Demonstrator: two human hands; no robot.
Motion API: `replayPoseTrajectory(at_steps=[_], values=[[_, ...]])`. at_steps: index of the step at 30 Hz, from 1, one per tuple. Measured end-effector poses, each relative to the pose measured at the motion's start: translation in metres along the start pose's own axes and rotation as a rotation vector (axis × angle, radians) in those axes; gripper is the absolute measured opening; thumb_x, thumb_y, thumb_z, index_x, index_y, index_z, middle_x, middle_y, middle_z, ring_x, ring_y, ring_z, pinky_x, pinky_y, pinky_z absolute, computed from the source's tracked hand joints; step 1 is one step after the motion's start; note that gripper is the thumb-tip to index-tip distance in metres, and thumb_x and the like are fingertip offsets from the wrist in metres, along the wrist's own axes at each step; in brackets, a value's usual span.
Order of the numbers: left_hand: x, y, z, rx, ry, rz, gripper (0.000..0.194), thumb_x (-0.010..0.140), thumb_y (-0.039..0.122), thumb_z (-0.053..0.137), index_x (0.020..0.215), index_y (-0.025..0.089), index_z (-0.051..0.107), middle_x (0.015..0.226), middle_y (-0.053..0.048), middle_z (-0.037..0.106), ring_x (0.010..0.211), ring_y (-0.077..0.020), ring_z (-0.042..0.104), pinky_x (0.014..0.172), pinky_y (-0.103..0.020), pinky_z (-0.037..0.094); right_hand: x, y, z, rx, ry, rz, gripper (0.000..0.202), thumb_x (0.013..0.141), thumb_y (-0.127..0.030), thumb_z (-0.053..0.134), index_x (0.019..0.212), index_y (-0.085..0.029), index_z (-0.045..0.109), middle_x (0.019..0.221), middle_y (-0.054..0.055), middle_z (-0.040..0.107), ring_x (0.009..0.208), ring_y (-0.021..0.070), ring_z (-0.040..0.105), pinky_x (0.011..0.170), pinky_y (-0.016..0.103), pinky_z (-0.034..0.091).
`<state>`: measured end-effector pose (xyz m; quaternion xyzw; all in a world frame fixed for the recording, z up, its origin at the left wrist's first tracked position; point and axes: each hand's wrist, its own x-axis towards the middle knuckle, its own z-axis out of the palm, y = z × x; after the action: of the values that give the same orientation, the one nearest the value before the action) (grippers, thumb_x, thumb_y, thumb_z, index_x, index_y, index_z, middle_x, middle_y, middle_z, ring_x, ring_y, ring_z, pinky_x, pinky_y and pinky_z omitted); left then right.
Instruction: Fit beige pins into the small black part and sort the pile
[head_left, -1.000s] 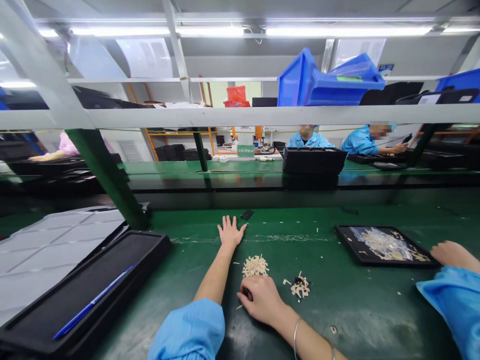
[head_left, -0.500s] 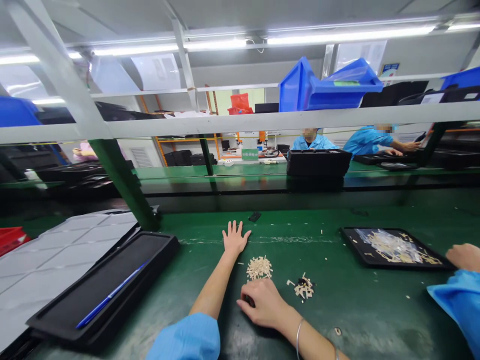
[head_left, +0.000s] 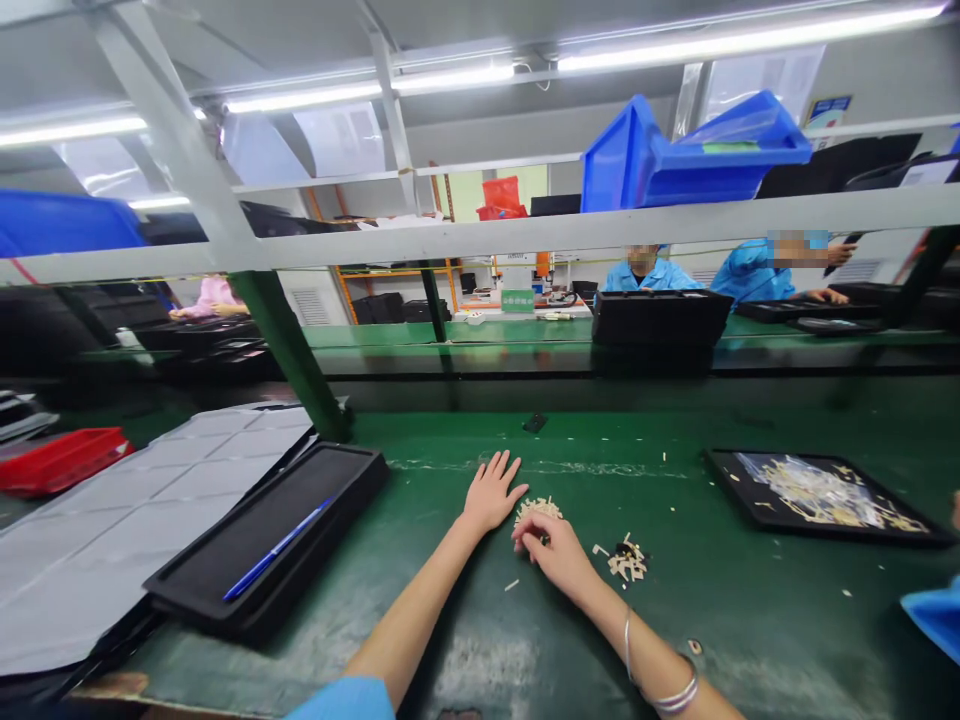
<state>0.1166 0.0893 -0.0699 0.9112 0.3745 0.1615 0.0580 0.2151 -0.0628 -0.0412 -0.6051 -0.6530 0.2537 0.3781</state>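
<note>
My left hand (head_left: 495, 492) lies flat on the green table (head_left: 450, 620), fingers stretched out, palm down and holding nothing. Just right of its thumb is a heap of small pale strips (head_left: 538, 508). Over the near side of that heap, my right hand (head_left: 559, 550) is bent with its fingers curled together; whatever is between the fingertips is hidden. A second, looser pile of pale and black bits (head_left: 628, 560) sits right of my right hand. One single pale strip (head_left: 511, 585) lies apart, nearer to me.
On the left are a black tray (head_left: 277, 500) with a blue pen (head_left: 277, 550), grey sheets (head_left: 172, 480) and a red bin (head_left: 67, 458). At right stands a black tray (head_left: 750, 500) of plastic bags and pale pieces, beside a co-worker's blue sleeve (head_left: 934, 612). A green post (head_left: 292, 360) rises behind.
My left hand has slid nearer to the heap. My right hand has moved forward onto the heap's near side. The co-worker's hand at right has drawn back, and the view has shifted left.
</note>
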Motion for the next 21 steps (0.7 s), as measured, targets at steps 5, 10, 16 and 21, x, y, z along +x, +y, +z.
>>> replayPoseTrajectory(at_steps=[5, 10, 16, 21], values=[[-0.016, 0.006, -0.003, -0.146, 0.018, 0.028, 0.052, 0.086, 0.05, 0.041, 0.136, 0.034, 0.032, 0.147, 0.002, 0.024, 0.136, -0.0218, 0.015, 0.11, -0.045, 0.015, 0.001, 0.0, 0.01, 0.158, -0.139, 0.031, 0.008, 0.082, -0.015, 0.057, 0.076, -0.012, 0.061, 0.062, -0.004, 0.063, 0.049, 0.0088, 0.057, 0.052, 0.023, 0.047], [-0.01, 0.001, -0.004, -0.363, 0.102, -0.064, 0.046, 0.089, 0.041, 0.04, 0.133, 0.028, 0.038, 0.143, -0.003, 0.034, 0.133, -0.0227, 0.025, 0.11, -0.045, 0.019, 0.004, 0.004, 0.001, 0.243, 0.09, 0.071, 0.009, 0.079, -0.016, 0.049, 0.082, -0.016, 0.058, 0.08, 0.004, 0.067, 0.071, 0.0144, 0.062, 0.069, 0.031, 0.048], [-0.004, -0.011, -0.007, -0.662, 0.194, -0.132, 0.038, 0.094, 0.034, 0.037, 0.126, 0.015, 0.044, 0.125, -0.012, 0.051, 0.112, -0.0218, 0.052, 0.096, -0.046, 0.04, -0.001, 0.0, 0.011, 0.439, -0.176, 0.139, 0.02, 0.067, -0.025, 0.053, 0.084, -0.016, 0.058, 0.063, 0.002, 0.07, 0.034, 0.0112, 0.055, 0.032, 0.018, 0.035], [-0.01, -0.008, -0.008, -0.803, 0.209, -0.116, 0.028, 0.09, 0.028, 0.047, 0.113, 0.014, 0.054, 0.118, -0.01, 0.056, 0.112, -0.022, 0.052, 0.098, -0.047, 0.038, 0.004, 0.009, 0.013, 0.476, 0.049, 0.197, 0.025, 0.069, -0.032, 0.048, 0.089, -0.016, 0.052, 0.083, 0.007, 0.07, 0.036, 0.0074, 0.053, 0.036, 0.019, 0.04]])
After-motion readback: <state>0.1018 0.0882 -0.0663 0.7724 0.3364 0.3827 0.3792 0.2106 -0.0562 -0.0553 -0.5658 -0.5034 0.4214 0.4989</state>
